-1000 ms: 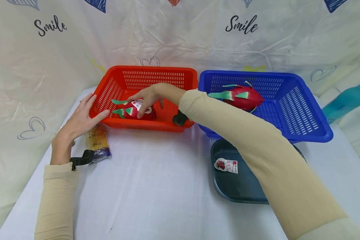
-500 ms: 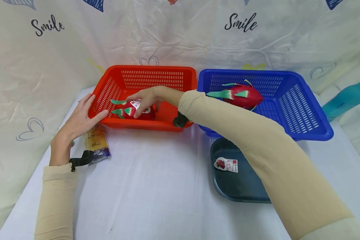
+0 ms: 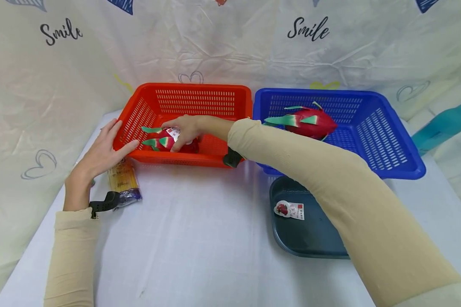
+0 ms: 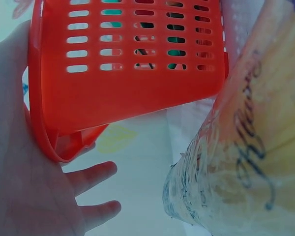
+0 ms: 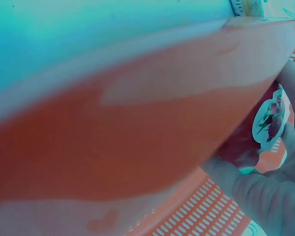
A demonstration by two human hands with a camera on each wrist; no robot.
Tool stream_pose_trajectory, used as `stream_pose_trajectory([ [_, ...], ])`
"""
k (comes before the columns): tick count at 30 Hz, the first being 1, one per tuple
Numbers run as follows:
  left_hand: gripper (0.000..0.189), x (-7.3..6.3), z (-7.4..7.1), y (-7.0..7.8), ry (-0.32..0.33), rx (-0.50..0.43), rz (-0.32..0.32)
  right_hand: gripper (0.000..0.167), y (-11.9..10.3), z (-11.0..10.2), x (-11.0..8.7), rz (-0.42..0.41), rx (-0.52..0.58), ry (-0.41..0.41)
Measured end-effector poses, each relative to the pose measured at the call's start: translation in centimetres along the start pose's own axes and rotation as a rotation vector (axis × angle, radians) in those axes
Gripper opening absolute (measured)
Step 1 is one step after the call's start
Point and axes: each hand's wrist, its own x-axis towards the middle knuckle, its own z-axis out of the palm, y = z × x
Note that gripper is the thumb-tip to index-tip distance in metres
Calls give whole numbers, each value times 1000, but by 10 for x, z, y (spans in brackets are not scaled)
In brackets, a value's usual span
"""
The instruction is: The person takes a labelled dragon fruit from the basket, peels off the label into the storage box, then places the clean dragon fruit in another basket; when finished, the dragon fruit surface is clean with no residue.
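My right hand (image 3: 186,128) reaches down into the red basket (image 3: 199,160) and grips a dragon fruit (image 3: 165,141), pink-red with green scales and a white label. The right wrist view shows fingers and thumb around the dragon fruit (image 5: 241,147), its picture sticker (image 5: 271,120) facing out. My left hand (image 3: 101,149) rests on the basket's left rim, fingers extended. In the left wrist view the fingers (image 4: 93,177) reach past the basket corner. Another dragon fruit (image 3: 315,123) lies in the blue basket (image 3: 384,140), partly behind my right sleeve.
A bag of dry noodles (image 3: 124,177) lies just in front of the red basket, below my left hand. A dark tray (image 3: 303,238) holding a loose dragon fruit label (image 3: 290,210) sits front right, partly under my right arm. A teal bottle (image 3: 443,125) stands at far right.
My right wrist has sunk a little lower over the dragon fruit in the red basket. The left hand has stayed on the rim.
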Motion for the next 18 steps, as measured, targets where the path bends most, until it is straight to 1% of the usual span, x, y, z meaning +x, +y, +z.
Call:
stream_pose_trajectory([
  [8,92,-2,-2,2,5,-4,4,81,5,-3,2,-105,-93,38],
  [12,92,-2,-2,3,6,-5,6,80,4,-7,-1,-151,-141,83],
  [14,92,-2,-1,3,6,-6,6,79,3,-9,-4,-164,-148,118],
  [18,92,-2,0,3,8,-6,5,78,-2,-11,-7,-180,-126,172],
])
